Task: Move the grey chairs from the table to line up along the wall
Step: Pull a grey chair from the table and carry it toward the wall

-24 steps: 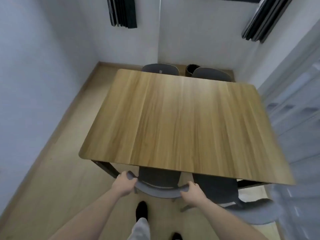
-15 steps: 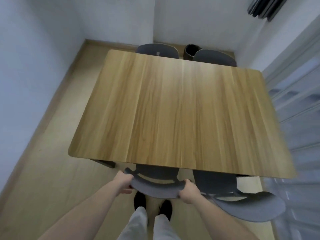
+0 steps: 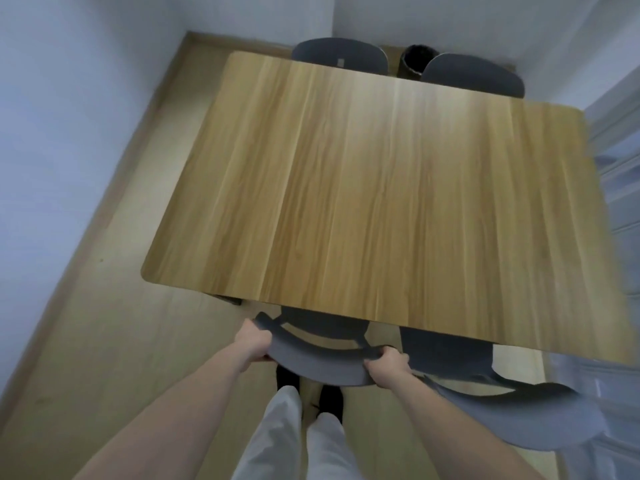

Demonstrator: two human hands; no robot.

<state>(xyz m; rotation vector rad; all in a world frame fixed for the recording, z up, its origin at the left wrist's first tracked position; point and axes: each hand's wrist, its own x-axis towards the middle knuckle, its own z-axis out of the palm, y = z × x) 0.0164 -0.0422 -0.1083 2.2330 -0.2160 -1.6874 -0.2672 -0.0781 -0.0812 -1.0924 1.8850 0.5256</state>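
The near-left grey chair (image 3: pixel 322 358) sits at the near edge of the wooden table (image 3: pixel 381 188), its seat tucked under the top and its curved backrest clamped by the left hand (image 3: pixel 252 342) and right hand (image 3: pixel 388 367) at opposite ends. A second grey chair (image 3: pixel 491 403) stands just beside it at the same edge. Two more grey chairs (image 3: pixel 339 53) stand at the table's far edge, a dark bin (image 3: pixel 414 60) between them.

The curved back of the near grey chair (image 3: pixel 320 367) is being gripped at its two ends by the left hand (image 3: pixel 252 344) and right hand (image 3: pixel 386 370); its seat is being hidden partly under the wooden tabletop (image 3: pixel 363 188); a second grey chair (image 3: pixel 512 410) is being seen just beside it.
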